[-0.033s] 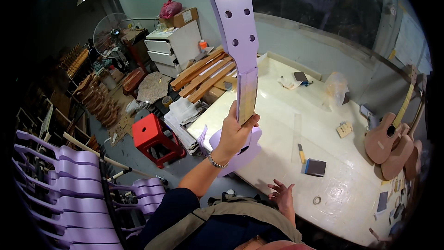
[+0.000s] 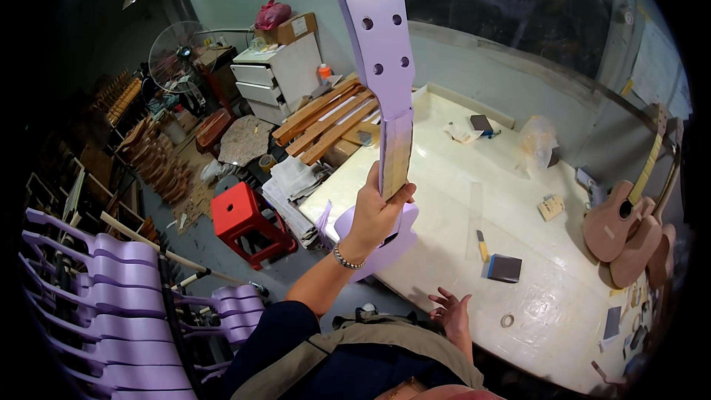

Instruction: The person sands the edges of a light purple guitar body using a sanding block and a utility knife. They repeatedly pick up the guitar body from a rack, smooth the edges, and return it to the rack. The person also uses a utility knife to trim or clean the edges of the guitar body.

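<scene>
A lilac-painted ukulele [image 2: 381, 44] rises in front of me, its headstock up and its body low over the table's near left corner. Four tuner holes show in the headstock, and a bare, tape-coloured strip runs down the neck. My left hand [image 2: 374, 211] is wrapped round the neck above the body, a beaded bracelet on its wrist. Part of the ukulele's body is hidden behind that hand. My right hand [image 2: 452, 312] hangs empty at the table's front edge, fingers apart. Nearest to it lie a small ring [image 2: 502, 321], a dark sanding block [image 2: 505, 268] and a yellow-handled knife [image 2: 483, 247].
The white table [image 2: 437, 252] fills the right. Unpainted ukuleles [image 2: 611, 226] lean at its right side. A rack of lilac ukulele bodies [image 2: 126, 292] stands at lower left. A red stool [image 2: 241, 211], stacked papers [image 2: 292, 185] and wooden boards [image 2: 326, 122] lie beyond the table's left edge.
</scene>
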`<state>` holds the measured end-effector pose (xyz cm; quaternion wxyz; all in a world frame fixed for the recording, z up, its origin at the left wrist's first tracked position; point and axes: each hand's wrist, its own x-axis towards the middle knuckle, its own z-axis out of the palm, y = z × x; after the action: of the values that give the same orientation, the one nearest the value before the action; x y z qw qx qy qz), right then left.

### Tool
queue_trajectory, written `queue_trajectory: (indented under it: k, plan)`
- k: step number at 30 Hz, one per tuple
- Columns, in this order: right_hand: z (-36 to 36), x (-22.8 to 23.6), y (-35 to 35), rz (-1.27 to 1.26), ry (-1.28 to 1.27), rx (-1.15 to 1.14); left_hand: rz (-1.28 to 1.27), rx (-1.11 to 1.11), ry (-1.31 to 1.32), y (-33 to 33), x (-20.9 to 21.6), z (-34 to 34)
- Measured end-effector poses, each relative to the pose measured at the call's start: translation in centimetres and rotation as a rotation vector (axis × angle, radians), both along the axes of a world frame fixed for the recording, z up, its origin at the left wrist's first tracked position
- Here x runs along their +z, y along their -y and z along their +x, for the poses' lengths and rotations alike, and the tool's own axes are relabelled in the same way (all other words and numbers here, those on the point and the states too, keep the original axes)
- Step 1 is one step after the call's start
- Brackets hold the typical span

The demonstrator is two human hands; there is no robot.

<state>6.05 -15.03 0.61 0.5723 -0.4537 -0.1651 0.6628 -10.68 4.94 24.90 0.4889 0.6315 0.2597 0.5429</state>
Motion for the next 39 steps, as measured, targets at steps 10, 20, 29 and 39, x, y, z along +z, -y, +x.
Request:
queue_trajectory:
  k: [10,20,29,39]
  plan:
    - [-0.2,-0.5,0.3,-0.028,-0.004,-0.017,0.061,0.056,-0.092,0.2,0.0,0.2]
    - [2.9,4.0,-1.0,0.123,0.16,-0.153,0.386,-0.179,-0.996,0.9,1.8,2.7]
    - [6.0,10.0,0.9,0.321,0.254,-0.507,0.672,-0.571,-1.16,2.0,-1.5,5.1]
    - [5.1,-0.9,9.6,-0.452,1.107,-0.885,0.76,-0.919,-1.358,1.1,-10.0,6.6]
